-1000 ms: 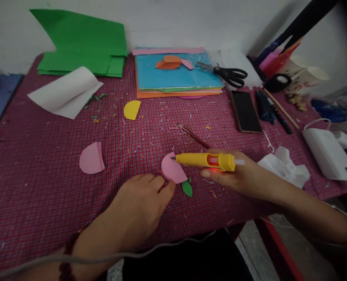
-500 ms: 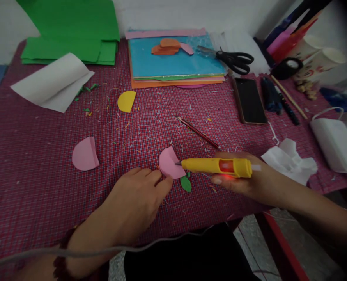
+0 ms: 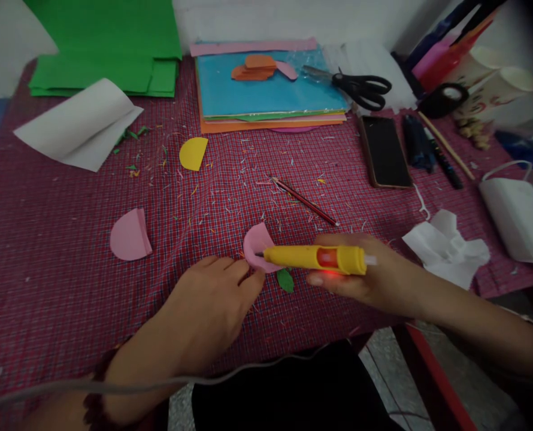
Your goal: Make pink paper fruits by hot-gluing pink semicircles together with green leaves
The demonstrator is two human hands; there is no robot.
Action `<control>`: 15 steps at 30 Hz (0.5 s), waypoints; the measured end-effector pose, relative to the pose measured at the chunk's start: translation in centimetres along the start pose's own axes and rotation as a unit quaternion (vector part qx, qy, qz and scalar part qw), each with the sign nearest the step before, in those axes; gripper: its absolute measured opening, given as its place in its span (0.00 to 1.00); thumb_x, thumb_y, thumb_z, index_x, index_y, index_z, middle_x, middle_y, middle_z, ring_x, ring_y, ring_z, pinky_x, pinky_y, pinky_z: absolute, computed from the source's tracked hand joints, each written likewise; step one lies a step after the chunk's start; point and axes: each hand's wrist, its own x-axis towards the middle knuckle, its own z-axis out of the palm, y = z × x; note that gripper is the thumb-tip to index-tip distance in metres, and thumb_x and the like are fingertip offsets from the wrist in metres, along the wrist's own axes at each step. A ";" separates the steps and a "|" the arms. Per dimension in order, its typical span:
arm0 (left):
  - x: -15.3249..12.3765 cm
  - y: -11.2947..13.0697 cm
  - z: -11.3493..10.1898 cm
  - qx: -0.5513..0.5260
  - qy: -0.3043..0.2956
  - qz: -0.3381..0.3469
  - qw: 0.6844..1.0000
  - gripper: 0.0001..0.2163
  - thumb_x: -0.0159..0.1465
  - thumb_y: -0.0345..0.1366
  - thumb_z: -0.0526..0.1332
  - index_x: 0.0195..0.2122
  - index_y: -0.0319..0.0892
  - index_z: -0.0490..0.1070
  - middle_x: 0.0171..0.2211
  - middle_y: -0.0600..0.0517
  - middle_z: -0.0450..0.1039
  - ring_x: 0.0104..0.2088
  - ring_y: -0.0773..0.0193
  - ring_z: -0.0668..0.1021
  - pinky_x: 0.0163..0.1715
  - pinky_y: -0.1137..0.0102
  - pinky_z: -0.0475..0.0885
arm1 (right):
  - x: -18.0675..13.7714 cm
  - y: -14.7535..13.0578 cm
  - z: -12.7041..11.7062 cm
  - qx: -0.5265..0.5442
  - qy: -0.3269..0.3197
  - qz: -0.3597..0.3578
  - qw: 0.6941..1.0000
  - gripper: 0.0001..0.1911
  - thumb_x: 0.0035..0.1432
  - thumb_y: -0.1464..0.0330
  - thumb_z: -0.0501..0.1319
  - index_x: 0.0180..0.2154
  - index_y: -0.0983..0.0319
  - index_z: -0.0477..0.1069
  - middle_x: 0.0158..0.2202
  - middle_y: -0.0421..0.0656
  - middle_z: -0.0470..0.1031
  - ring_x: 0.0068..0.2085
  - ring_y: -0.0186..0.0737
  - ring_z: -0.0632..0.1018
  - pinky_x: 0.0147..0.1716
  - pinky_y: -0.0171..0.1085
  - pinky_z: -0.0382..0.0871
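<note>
A yellow hot glue gun [image 3: 297, 257] is gripped in my right hand [image 3: 374, 278], its red light glowing on the lower side. Its dark nozzle points left over a rounded pink paper piece [image 3: 256, 239], at or very close to the surface. My left hand [image 3: 215, 299] holds that piece by its lower left edge with thumb and fingertips; the exact contact is partly hidden. Just below the pink piece lies a small green leaf shape [image 3: 285, 280]. To the left rest stacked pink half-rounds [image 3: 129, 236], and a yellow half-round [image 3: 193, 154] is farther back.
A pencil [image 3: 306, 202] lies among paper scraps on the checked cloth [image 3: 60, 299]. Behind are green sheets [image 3: 91, 75], coloured paper [image 3: 230, 99] and black scissors [image 3: 360, 84]. A phone [image 3: 385, 152], crumpled tissue [image 3: 448, 245] and white adapter [image 3: 515, 209] stand right. A cable [image 3: 159, 384] crosses in front.
My right hand has moved left with the glue gun, bringing the nozzle from the pink piece's right part farther over its middle. My left hand stays in place.
</note>
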 end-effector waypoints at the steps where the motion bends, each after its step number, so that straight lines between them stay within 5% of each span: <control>1: 0.0 0.0 0.0 -0.003 0.005 0.004 1.000 0.16 0.60 0.25 0.53 0.48 0.39 0.71 0.34 0.48 0.75 0.31 0.54 0.77 0.30 0.57 0.74 | 0.4 0.0 0.0 -0.008 0.008 -0.001 1.000 0.14 0.58 0.57 0.60 0.29 0.61 0.68 0.24 0.38 0.70 0.22 0.32 0.69 0.22 0.34 0.57; 15: 0.1 0.0 -0.3 -0.010 -0.001 0.002 1.000 0.14 0.60 0.25 0.54 0.45 0.38 0.72 0.33 0.48 0.76 0.31 0.53 0.78 0.30 0.56 0.75 | 1.1 1.2 -0.5 -0.041 0.081 -0.004 0.996 0.16 0.57 0.56 0.60 0.28 0.62 0.69 0.22 0.39 0.69 0.21 0.33 0.68 0.21 0.34 0.58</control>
